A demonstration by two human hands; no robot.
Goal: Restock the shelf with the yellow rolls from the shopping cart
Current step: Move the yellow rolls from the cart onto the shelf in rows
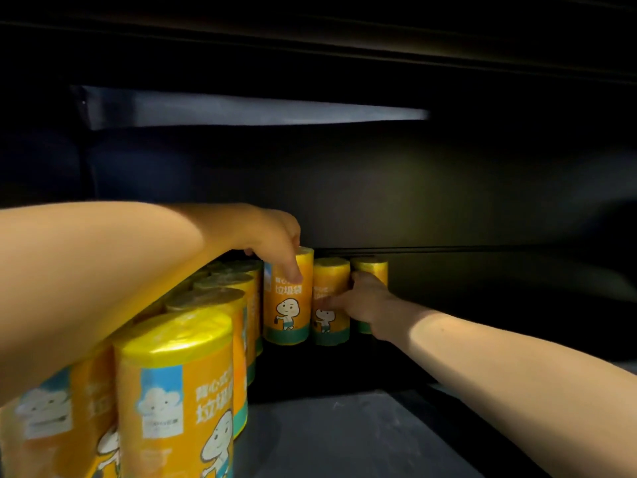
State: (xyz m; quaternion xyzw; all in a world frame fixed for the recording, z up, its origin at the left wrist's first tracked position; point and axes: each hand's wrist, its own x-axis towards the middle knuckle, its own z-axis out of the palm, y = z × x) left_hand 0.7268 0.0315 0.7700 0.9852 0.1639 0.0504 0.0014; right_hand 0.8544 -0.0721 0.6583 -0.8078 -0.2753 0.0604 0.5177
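Several yellow rolls stand upright on a dark shelf (pixel 344 439). A row of them (pixel 179 381) runs from the near left toward the back. At the back wall stand three more. My left hand (pixel 272 236) grips the top of the left back roll (pixel 287 305). My right hand (pixel 365 301) reaches between the middle back roll (pixel 329 284) and the right back roll (pixel 372 267), with its fingers around the right one. The shopping cart is out of view.
The shelf floor to the right of the rolls is bare and dark. A shelf board (pixel 310 46) hangs overhead. The back wall (pixel 448 201) stands right behind the three far rolls.
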